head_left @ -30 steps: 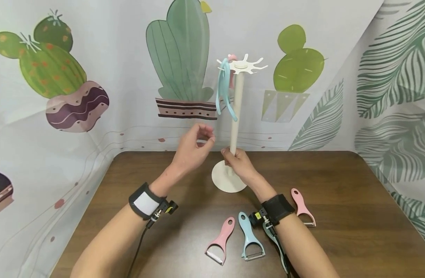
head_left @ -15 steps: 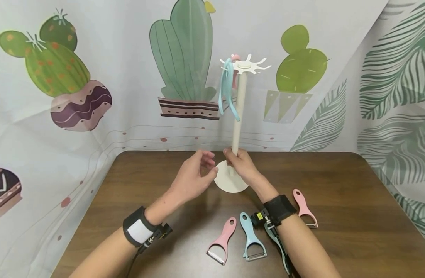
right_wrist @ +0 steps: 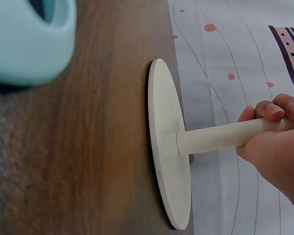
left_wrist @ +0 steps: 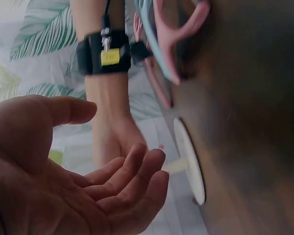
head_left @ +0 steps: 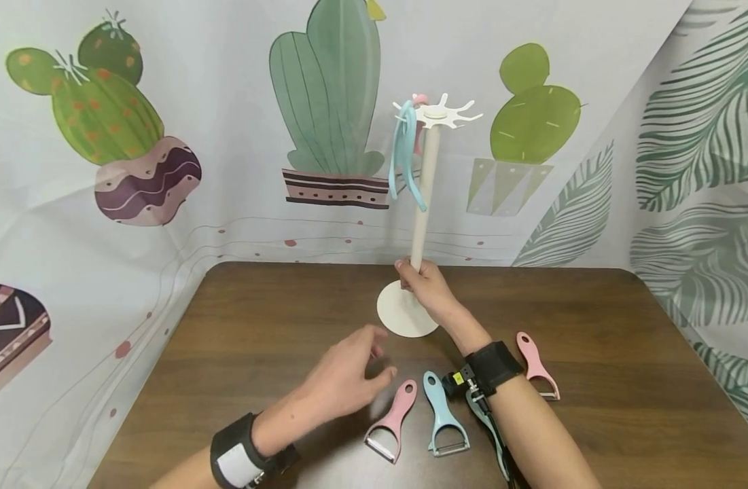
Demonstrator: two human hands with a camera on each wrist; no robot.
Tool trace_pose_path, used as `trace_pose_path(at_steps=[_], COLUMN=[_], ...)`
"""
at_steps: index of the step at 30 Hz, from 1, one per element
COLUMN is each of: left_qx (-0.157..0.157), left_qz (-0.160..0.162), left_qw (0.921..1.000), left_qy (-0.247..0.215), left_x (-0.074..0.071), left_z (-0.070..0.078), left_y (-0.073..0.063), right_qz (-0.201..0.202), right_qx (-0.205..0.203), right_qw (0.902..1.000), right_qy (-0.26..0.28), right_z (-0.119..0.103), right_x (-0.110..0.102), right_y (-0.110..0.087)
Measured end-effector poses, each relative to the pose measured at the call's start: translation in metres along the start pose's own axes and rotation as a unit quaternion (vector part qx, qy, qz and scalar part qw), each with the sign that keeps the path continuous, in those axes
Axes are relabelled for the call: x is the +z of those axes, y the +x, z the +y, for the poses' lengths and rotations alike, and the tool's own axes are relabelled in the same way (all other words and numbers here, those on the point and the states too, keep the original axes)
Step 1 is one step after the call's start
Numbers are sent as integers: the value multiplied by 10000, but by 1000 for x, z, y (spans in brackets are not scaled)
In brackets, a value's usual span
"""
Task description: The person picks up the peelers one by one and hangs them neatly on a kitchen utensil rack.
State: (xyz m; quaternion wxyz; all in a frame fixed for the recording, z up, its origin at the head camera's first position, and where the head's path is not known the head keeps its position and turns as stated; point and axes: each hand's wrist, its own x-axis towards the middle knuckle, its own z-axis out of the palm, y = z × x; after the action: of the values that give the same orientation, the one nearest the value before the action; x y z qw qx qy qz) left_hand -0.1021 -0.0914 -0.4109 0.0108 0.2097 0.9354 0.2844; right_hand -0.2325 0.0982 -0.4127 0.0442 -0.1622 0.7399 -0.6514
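My right hand (head_left: 431,288) grips the lower pole of a cream stand (head_left: 426,197) with a round base and a ring of hooks on top. A blue peeler (head_left: 404,153) hangs from a left hook, and a pink peeler (head_left: 420,100) hangs behind it, mostly hidden. With fingers loosely bent and nothing held, my left hand (head_left: 346,377) hovers just left of a pink peeler (head_left: 400,407) on the table. Beside that one lies a light blue peeler (head_left: 437,404). In the left wrist view, the left palm (left_wrist: 54,196) holds nothing.
A greenish-blue peeler (head_left: 488,424) lies partly hidden under the right forearm. Farther right rests another pink peeler (head_left: 532,356). The brown wooden table (head_left: 276,305) meets a patterned cloth (head_left: 227,136) at its back edge.
My left hand has come down from beside the stand's pole toward the nearer pink peeler. My right hand keeps its grip on the pole.
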Motion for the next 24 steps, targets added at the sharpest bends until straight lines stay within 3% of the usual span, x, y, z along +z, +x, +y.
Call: trace_pose_path(at_steps=[9,20,24], left_qx=[24,427,412], left_qz=[-266,137,209], left_qw=[9948,9810,9783], left_qy=[986,1886,2022], left_x=[31,54,59], left_z=[9,16,18], left_y=[-22,-30,-33], right_qz=[20,25,-33], right_qx=[-17,-46,-84], right_qw=[9999,9999,9999], right_qy=[139,105,122], right_z=[0,-1,0], right_x=[1,-2,-1], right_y=[0,1,0])
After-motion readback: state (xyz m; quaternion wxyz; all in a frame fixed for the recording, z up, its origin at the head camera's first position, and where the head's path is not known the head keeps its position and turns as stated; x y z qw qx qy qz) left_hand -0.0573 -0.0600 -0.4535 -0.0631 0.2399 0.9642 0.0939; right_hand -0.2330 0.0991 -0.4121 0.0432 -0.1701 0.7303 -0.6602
